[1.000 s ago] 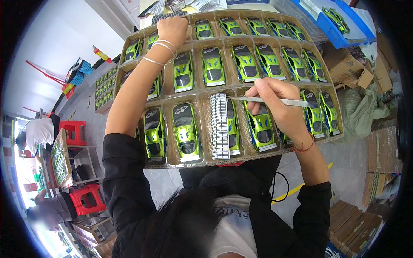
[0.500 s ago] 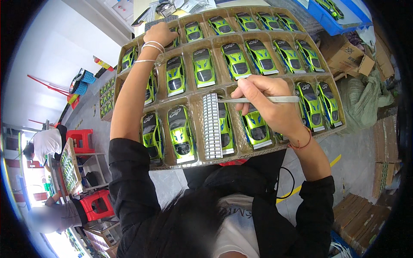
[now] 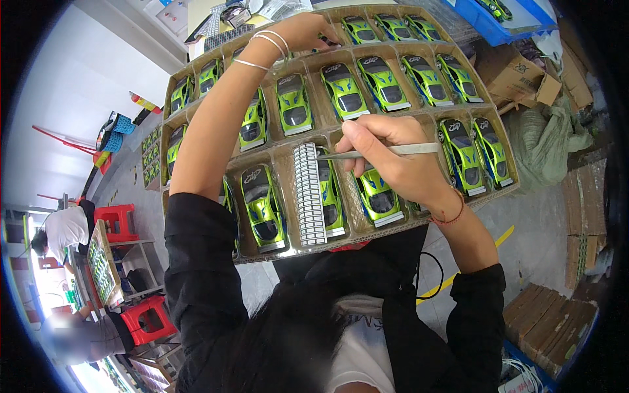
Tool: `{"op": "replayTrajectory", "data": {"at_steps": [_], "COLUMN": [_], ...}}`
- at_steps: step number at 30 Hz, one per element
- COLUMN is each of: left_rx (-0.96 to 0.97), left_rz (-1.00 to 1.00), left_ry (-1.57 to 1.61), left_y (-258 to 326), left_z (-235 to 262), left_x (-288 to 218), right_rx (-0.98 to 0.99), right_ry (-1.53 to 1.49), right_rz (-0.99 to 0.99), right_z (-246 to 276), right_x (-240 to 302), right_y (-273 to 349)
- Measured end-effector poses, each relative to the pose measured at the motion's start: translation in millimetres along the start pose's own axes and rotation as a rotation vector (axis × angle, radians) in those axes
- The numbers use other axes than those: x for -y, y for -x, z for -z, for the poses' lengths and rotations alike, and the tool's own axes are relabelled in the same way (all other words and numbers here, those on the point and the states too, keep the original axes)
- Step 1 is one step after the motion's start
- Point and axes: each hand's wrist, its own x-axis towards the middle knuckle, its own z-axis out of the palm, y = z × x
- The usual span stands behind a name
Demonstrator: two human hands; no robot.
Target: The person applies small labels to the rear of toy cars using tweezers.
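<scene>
A brown compartment tray spreads before me, holding green toy cars with black and blue markings. My left hand reaches across to the back row, its fingers bent down over a toy car that they mostly hide. In my right hand is a pair of metal tweezers, gripped between thumb and fingers. The tweezers' tips point left, at the edge of a white sticker sheet with rows of small dark-bordered rectangles. That sheet lies over the front row, beside a toy car it partly covers.
Behind the tray, a table holds a dark grid sheet and plastic bags. A blue bin and a cardboard box stand at the back right. Far left, two people sit by red stools and a bench of cars.
My left hand has moved right along the back row, from one car to another farther over. The view has shifted slightly; my right hand keeps the tweezers by the sheet.
</scene>
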Motion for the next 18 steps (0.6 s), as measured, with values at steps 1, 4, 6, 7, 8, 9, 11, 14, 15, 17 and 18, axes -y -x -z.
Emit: {"op": "replayTrajectory", "data": {"at_steps": [1,4,6,7,8,9,11,14,15,17,18], "left_rx": [0.000,-0.037,-0.094,-0.087,-0.180,-0.274,-0.288,-0.408,-0.412,-0.441,-0.446], "left_rz": [-0.004,0.059,0.304,0.314,0.300,0.286,0.269,0.022,0.019,-0.092,-0.086], "left_ry": [0.002,-0.140,-0.211,-0.207,-0.146,-0.085,-0.129,-0.373,-0.363,-0.372,-0.370], "left_y": [-2.2,-0.4,-1.7,3.6,8.6,12.9,17.3,30.8,29.1,40.3,39.5], "left_z": [2.5,6.9,10.4,9.6,8.6,7.9,-0.1,11.3,5.3,-0.4,-1.3], "left_x": [-5.7,-31.7,-55.3,-55.1,-54.3,-53.4,-42.5,-80.3,-78.9,-72.4,-68.6], "right_rx": [0.001,0.010,-0.008,-0.009,0.046,0.054,0.069,0.198,0.195,0.239,0.272], "right_ry": [-0.006,0.011,-0.060,-0.130,-0.167,-0.173,0.494,0.753,0.807,0.845,0.886], "right_rz": [-0.002,0.015,0.043,0.076,0.054,0.045,0.869,0.660,0.634,0.634,0.632], "right_z": [1.4,2.8,3.4,1.2,1.0,-3.5,-15.4,-38.2,-41.9,-43.7,-42.9], "right_x": [-0.3,-1.0,-4.0,-4.2,-2.1,-8.8,-23.7,-14.0,-17.9,-18.7,-18.7], "right_y": [0.2,3.3,2.3,1.6,2.8,3.6,3.1,45.9,55.1,58.6,60.6]}}
